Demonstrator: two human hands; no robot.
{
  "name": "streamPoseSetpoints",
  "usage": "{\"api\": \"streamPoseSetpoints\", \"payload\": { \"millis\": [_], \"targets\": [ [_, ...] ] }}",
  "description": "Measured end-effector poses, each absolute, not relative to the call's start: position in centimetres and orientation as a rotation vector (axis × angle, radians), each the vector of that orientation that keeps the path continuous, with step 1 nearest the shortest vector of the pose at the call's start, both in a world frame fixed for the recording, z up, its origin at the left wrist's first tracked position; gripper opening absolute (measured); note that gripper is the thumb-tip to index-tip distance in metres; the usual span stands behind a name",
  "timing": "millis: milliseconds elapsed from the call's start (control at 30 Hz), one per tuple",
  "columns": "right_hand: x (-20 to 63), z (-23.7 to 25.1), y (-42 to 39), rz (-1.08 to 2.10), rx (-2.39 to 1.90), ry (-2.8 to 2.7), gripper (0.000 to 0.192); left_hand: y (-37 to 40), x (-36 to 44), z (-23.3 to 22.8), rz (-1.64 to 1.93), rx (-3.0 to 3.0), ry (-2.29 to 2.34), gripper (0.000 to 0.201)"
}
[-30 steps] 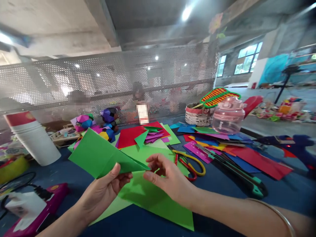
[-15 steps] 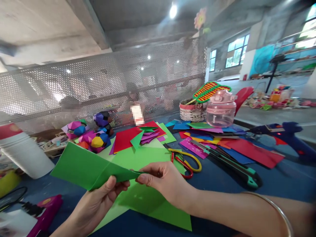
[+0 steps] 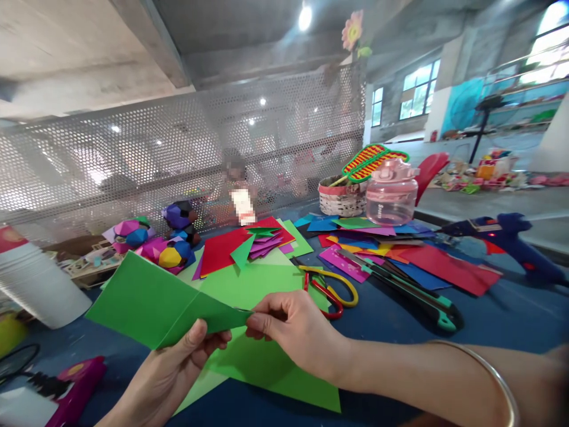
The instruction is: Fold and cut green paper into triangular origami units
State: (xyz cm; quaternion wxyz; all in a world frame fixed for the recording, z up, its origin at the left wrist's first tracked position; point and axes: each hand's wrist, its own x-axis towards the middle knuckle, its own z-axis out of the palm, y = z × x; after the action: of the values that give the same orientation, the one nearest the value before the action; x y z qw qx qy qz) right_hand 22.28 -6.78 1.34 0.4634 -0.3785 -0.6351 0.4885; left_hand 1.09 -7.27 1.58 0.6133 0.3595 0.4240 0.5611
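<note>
paper (image 3: 151, 302) lengthwise left-right, tip rightward

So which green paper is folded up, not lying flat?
The green sheet held up between the left hand and right hand. It shows a crease and a pointed tip, while the other green sheets lie flat on the table.

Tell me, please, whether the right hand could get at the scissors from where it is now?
Probably yes: the scissors lie just beyond the right hand with nothing between, but it is pinching the green paper.
</note>
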Motion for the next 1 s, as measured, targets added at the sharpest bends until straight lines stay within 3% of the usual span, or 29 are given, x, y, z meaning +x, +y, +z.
{"api": "streamPoseSetpoints", "payload": {
  "millis": [600, 1000],
  "targets": [
    [22.6, 1.5, -7.8, 0.972, -0.954, -1.826, 0.037, -7.5, 1.7, 2.3, 1.434, 0.979, 1.086, 0.030],
    [22.5, 1.4, -7.7, 0.924, -0.954, -1.826, 0.022, -7.3, 1.8, 1.9, 1.445, 0.861, 1.080, 0.030]
  ]
}}
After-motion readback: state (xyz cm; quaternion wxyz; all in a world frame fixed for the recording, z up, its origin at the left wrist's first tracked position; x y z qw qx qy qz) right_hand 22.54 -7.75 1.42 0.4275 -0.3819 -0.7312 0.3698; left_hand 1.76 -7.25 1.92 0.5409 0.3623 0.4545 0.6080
